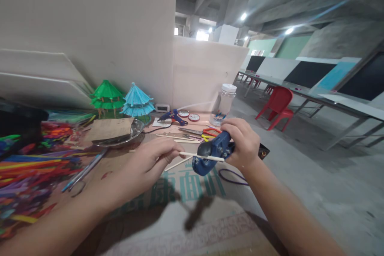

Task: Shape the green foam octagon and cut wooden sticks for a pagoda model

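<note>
A thin pale wooden stick point(187, 154) is pinched at one end in the fingertips of my left hand point(159, 156). It lies across the jaw of a blue pipe cutter point(213, 148), its far end reaching toward my right hand point(243, 142). My right hand is wrapped round the cutter's handles, above the cardboard point(234, 216). Whether the blade touches the stick I cannot tell. More loose sticks point(177, 164) lie on the cardboard behind the hands.
Behind are scissors point(192, 131), a glue gun point(177, 117), a clear bottle point(223, 104) and two paper-like umbrella roofs, green point(107, 98) and blue point(138, 100). Colourful strips point(24, 168) crowd the left. A plate point(139, 128) holds brown card. A red chair point(277, 104) stands farther right.
</note>
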A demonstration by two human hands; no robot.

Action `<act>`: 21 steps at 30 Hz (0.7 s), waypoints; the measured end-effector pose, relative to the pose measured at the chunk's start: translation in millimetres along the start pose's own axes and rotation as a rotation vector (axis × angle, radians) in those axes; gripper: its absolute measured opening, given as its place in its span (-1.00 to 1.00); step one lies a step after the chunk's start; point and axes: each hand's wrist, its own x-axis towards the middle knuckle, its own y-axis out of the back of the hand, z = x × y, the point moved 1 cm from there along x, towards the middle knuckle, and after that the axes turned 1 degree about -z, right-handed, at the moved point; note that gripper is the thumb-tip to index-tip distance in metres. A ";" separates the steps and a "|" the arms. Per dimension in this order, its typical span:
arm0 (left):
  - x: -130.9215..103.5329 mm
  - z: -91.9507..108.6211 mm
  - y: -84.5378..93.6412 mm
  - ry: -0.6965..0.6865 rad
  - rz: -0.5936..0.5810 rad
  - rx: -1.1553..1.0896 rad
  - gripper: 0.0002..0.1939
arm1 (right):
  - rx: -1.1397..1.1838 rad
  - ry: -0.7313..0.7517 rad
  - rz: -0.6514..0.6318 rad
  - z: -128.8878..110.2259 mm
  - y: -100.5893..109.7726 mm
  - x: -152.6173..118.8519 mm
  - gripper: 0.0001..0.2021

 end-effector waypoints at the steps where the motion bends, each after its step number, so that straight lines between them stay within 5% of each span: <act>1: -0.1 -0.4 -0.4 0.007 -0.003 -0.005 -0.71 | -0.013 -0.005 0.008 0.2 0.0 -0.2 -0.75; 12: -2.5 2.9 -4.8 0.012 -0.027 -0.030 -0.72 | 0.028 -0.012 -0.092 5.0 -1.0 -10.4 -0.82; 21: -1.3 0.5 -11.0 0.065 -0.047 -0.003 -0.68 | 0.044 0.048 -0.053 8.9 -3.5 -13.0 -0.93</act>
